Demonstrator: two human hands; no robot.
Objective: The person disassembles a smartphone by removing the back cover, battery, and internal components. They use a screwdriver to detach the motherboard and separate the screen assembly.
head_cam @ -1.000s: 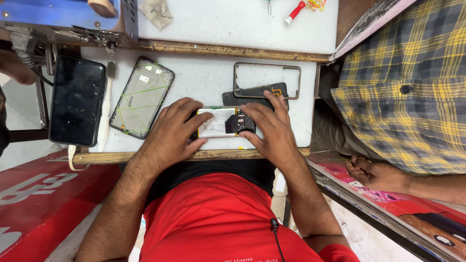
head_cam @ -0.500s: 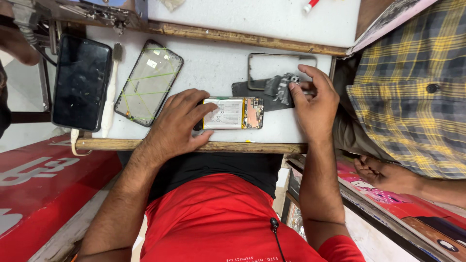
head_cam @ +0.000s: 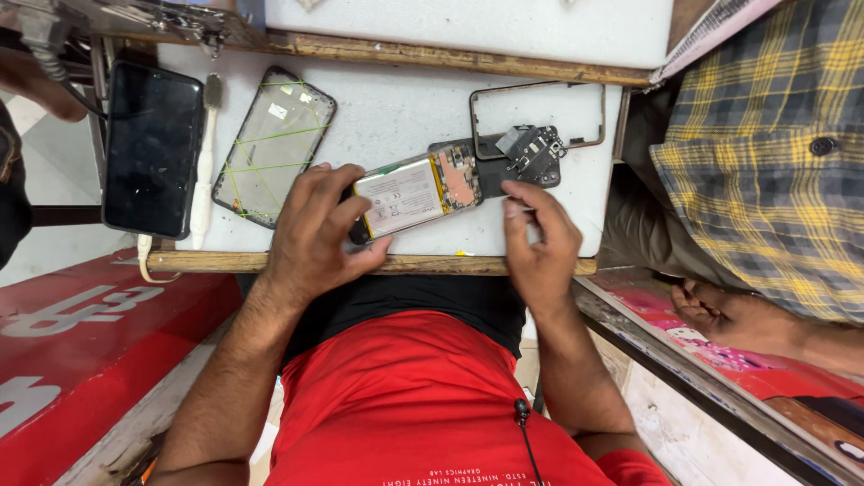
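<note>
The right hand has let go of the little black cover beside the thin frame and now pinches something tiny, while the left hand holds the open phone on the white table

White battery, black phone, red shirt, grey-yellow plaid shirt, possibly green-lined back cover.

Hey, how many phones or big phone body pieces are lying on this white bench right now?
4: black phone far left, clear back cover beside it, opened phone under the left hand, empty frame at right. Smaller parts may be hidden.
</note>
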